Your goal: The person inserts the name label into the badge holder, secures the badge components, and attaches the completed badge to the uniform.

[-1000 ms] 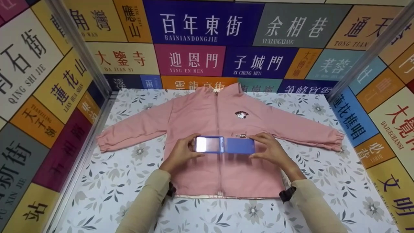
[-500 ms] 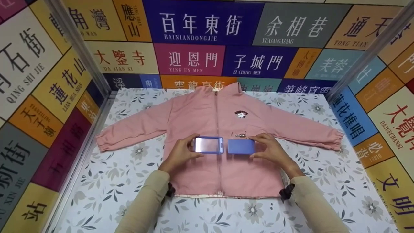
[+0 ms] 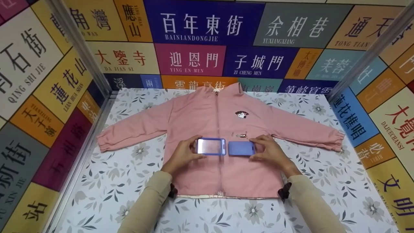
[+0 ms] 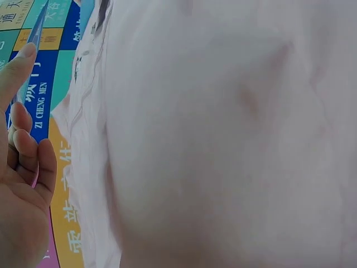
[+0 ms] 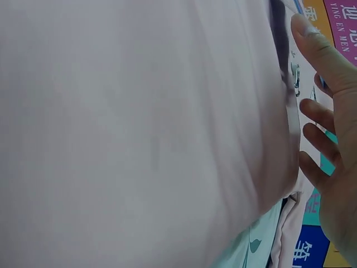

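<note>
My left hand [image 3: 185, 153] pinches the left end of a clear-windowed card holder frame [image 3: 211, 146] with a blue border. At the right, a flat blue rectangular card holder cover [image 3: 240, 148] is pinched between the thumb and fingers of my right hand [image 3: 269, 151]. A narrow gap separates the two pieces, held end to end over a pink zip-up jacket [image 3: 194, 174]. In the left wrist view, a thin clear edge of the frame [image 4: 38, 30] shows past my left hand [image 4: 22, 167]. My right hand [image 5: 340, 128] hides most of the cover in the right wrist view.
A small metal clip [image 3: 242, 135] lies on the jacket just beyond the cover, with tiny bits beside it. The jacket's sleeves spread out over the flower-patterned tabletop [image 3: 323, 168]. Sign-covered panels [image 3: 190, 61] and metal posts [image 3: 365, 51] enclose the table.
The frame and the cover, end to end and touching a second ago, have come apart sideways. Since then both have shifted slightly nearer, and the cover has tilted to show its right end.
</note>
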`<state>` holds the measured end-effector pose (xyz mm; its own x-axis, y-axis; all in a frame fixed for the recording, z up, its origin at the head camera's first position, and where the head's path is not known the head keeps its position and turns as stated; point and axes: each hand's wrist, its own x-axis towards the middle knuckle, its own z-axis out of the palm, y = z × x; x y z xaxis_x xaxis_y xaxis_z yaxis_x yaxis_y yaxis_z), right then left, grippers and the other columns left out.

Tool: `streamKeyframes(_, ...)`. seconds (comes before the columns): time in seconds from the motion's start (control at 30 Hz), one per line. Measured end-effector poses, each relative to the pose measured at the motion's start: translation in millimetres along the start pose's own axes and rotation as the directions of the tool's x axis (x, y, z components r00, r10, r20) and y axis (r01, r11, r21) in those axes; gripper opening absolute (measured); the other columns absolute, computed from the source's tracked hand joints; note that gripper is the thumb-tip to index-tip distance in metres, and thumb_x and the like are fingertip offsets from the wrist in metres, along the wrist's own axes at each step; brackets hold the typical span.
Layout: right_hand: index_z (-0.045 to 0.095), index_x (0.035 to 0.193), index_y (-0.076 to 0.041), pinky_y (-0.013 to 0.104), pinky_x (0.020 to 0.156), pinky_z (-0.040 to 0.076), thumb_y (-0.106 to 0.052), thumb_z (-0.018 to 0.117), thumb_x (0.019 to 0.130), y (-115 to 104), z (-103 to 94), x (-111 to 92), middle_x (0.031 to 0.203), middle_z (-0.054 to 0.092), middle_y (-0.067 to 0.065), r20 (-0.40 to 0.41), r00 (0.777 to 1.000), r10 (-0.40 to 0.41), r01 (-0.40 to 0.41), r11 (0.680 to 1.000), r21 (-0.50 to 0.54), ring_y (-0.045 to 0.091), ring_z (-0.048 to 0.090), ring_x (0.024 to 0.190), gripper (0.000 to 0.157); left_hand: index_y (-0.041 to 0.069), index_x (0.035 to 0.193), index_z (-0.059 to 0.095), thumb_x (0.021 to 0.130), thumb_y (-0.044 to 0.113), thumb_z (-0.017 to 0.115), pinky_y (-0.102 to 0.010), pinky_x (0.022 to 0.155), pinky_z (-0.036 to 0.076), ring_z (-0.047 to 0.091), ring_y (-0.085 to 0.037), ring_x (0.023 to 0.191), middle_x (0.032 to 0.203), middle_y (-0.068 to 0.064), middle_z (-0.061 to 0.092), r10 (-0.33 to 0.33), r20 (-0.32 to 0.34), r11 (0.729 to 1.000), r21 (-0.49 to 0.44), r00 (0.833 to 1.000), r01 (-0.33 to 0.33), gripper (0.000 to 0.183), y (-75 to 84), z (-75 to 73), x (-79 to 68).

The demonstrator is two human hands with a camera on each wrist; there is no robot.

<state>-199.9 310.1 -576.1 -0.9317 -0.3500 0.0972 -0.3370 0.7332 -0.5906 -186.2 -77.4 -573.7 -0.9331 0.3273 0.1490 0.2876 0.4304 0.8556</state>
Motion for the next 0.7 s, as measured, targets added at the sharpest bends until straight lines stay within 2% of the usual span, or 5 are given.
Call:
streamKeyframes(0.23,0.063,0.133,-0.015,0.053,0.107,0.039,-0.046,0.092,0.060,2.6,1.5,0.2,0.121,0.063,0.006,0.000,1.000,-0.003,0.003,1.000,-0.029,0.025,0.050,0.117,0.085,0.009,0.138,0.056,0.068,0.028,0.091,-0.021,0.066,0.048,0.054,-0.012,0.076,0.091,-0.003,0.065,0.007,-0.004,1.000,0.004,1.000,-0.007,0.081,-1.9,3.3,1.6)
streamKeyframes(0.47,0.063,0.133,-0.017,0.053,0.107,0.039,-0.047,0.091,0.062,5.3,3.4,1.0,0.121,0.063,0.006,0.016,1.000,0.004,-0.003,0.998,-0.064,0.025,0.050,0.117,0.083,0.013,0.138,0.056,0.068,0.021,0.091,-0.022,0.067,0.051,0.056,-0.012,0.077,0.097,-0.012,0.069,-0.010,0.012,0.999,-0.034,1.000,0.011,0.079,-1.5,5.0,0.9)
streamKeyframes(0.6,0.065,0.131,-0.015,0.051,0.104,0.041,-0.047,0.091,0.061,5.9,5.1,3.1,0.118,0.063,0.006,0.010,1.000,-0.017,0.018,0.996,-0.091,0.025,0.051,0.114,0.081,0.012,0.138,0.056,0.068,0.021,0.091,-0.021,0.065,0.050,0.055,-0.011,0.074,0.090,-0.011,0.066,-0.012,0.016,0.999,-0.033,1.000,0.013,0.079,-0.1,5.7,0.7)
streamKeyframes(0.7,0.067,0.129,-0.014,0.047,0.100,0.042,-0.046,0.092,0.060,5.3,6.2,6.0,0.115,0.062,0.006,0.014,1.000,-0.019,0.020,0.993,-0.112,0.024,0.050,0.111,0.080,0.008,0.138,0.056,0.068,0.022,0.091,-0.020,0.063,0.049,0.053,-0.009,0.071,0.083,-0.004,0.062,-0.002,0.014,1.000,-0.015,1.000,0.002,0.080,0.5,5.9,0.6)
